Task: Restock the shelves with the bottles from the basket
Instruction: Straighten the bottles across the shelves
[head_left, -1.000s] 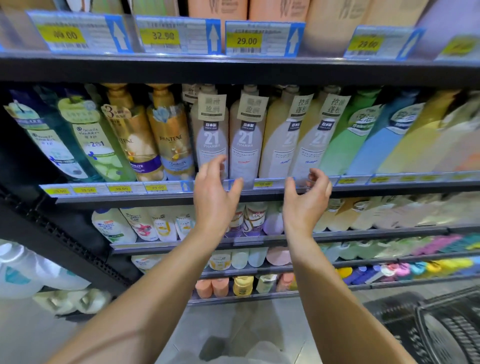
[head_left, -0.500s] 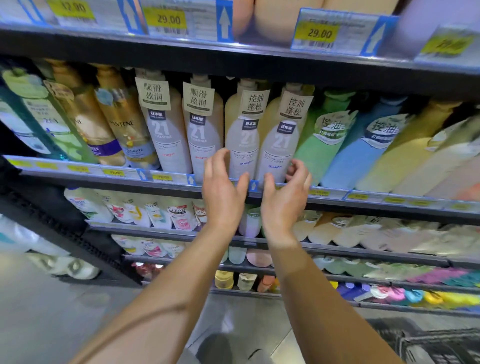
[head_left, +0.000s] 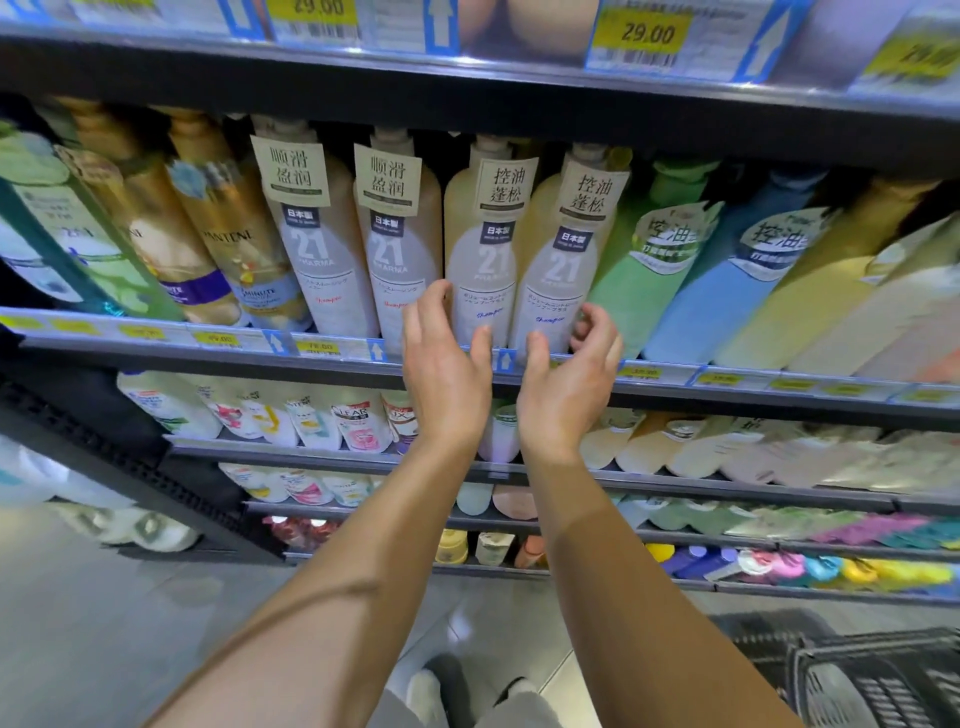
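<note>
Bottles (head_left: 483, 244) are lined up upright on the shelf (head_left: 675, 374) across mid-frame. Just below them, left hand (head_left: 447, 364) and right hand (head_left: 569, 374) are raised with relaxed, empty fingers. Basket (head_left: 878, 675) is seen at lower right.

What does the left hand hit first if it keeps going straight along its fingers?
Likely the pale yellow 21 shampoo bottle at the shelf front: the left hand points up and forward at its lower part, fingers straight. Depth is unclear; it may already touch.

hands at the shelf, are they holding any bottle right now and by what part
Nothing is clearly held. The left hand and right hand are open, either side of the base of two pale yellow bottles; contact cannot be told.
</note>
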